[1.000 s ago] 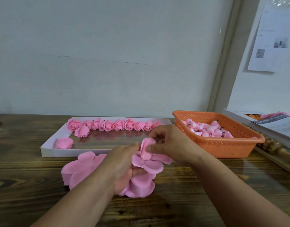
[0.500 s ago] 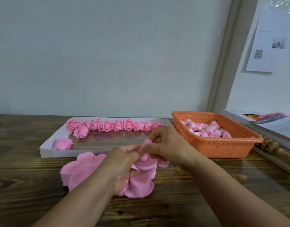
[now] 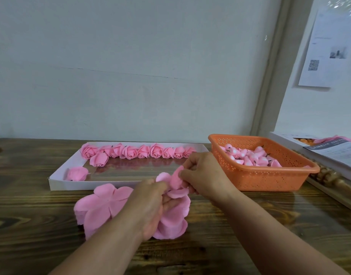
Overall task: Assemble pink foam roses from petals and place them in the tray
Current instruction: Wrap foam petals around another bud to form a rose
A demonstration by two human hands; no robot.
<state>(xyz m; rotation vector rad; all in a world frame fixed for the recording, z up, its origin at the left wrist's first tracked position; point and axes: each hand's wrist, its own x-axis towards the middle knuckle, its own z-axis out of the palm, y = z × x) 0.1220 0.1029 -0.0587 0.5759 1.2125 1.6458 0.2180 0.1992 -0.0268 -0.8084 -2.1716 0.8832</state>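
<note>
just before the tray's (image 3: 59, 184) near edge, both hands' grips (image 3: 151, 203) (image 3: 205, 175) pinch petals (image 3: 175, 178).

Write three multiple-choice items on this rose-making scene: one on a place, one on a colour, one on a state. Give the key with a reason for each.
1. Where do the finished roses lie?
A. In a row along the far side of the white tray
B. In the basket
C. On the bare table beside the wall

2. What colour is the perforated basket that holds the rose buds?
A. Blue
B. Orange
C. White

3. What are the hands doing?
A. Both lie flat on the table
B. Both hang idle above the tray
C. The left hand holds the rose being assembled while the right hand pinches one of its petals

Key: 1 A, the roses line the tray's far edge. 2 B, its walls are plainly orange. 3 C, the fingers of both hands curl on pink foam.
</note>
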